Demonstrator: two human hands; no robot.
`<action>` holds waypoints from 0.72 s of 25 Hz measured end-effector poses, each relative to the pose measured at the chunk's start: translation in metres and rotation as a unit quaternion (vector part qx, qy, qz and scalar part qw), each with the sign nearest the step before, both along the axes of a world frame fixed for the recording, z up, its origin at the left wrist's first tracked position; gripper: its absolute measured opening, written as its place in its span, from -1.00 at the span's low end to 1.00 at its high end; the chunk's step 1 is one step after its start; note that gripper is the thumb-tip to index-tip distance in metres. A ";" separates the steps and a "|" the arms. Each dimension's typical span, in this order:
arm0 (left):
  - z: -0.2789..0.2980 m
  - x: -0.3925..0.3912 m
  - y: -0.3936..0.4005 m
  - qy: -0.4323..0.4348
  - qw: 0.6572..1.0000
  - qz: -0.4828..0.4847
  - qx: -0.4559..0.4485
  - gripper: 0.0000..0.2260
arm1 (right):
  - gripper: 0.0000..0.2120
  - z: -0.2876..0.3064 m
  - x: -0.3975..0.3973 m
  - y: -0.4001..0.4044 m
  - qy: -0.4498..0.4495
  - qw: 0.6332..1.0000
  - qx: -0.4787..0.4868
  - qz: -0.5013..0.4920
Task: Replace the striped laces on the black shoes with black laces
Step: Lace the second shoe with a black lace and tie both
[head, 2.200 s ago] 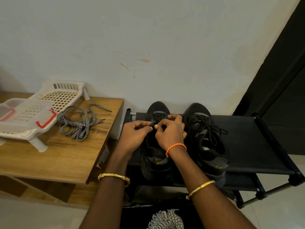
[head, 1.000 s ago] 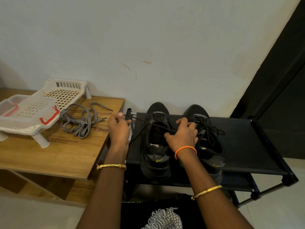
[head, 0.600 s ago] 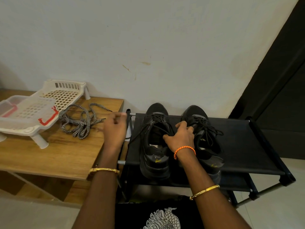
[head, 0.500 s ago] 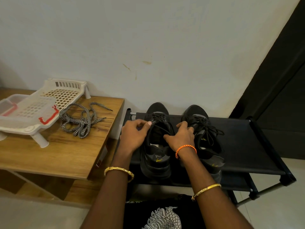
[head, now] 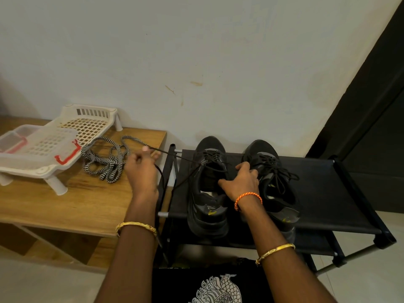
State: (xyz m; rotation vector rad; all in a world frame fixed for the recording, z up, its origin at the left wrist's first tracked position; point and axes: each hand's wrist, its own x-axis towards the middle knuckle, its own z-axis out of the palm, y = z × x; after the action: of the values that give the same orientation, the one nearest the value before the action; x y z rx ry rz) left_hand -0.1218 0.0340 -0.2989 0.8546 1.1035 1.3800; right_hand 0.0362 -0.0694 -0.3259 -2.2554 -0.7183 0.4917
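Two black shoes stand side by side on the black shoe rack point(head: 328, 202). The left shoe point(head: 207, 206) carries a partly threaded black lace point(head: 177, 157). My left hand point(head: 142, 171) pinches that lace and holds it taut out to the left, over the table edge. My right hand point(head: 240, 182) grips the left shoe's collar, thumb inside the opening. The right shoe point(head: 273, 182) is fully laced in black with a tied bow. The striped black-and-white laces point(head: 105, 160) lie in a loose heap on the wooden table point(head: 65, 204).
A white plastic rack point(head: 87, 125) with a clear red-clipped container point(head: 32, 149) on it stands at the table's far left. A pale wall rises behind. A dark panel fills the right side. The shoe rack has a lower shelf point(head: 317, 246).
My left hand has moved from the left shoe's eyelets out to the left, drawing the black lace taut. My right hand has stayed on the shoe's collar.
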 end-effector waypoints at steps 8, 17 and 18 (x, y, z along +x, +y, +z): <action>0.004 -0.015 0.000 0.150 0.988 -0.008 0.033 -0.94 | -0.54 0.000 0.001 0.000 0.006 1.000 -0.001 0.027; -0.019 0.036 -0.018 0.480 0.836 -0.225 0.142 -0.93 | -0.83 0.003 0.000 0.008 -0.056 0.996 0.055 0.047; -0.019 0.036 -0.017 0.486 0.837 -0.210 0.137 -0.91 | -0.84 0.002 0.001 0.008 -0.056 0.996 0.049 0.045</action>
State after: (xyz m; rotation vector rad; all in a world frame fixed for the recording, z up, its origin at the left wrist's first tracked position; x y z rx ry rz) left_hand -0.0854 0.0166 -0.3179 2.0095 1.3327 0.6886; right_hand 0.0369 -0.0618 -0.3235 -2.1797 -0.8844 0.3675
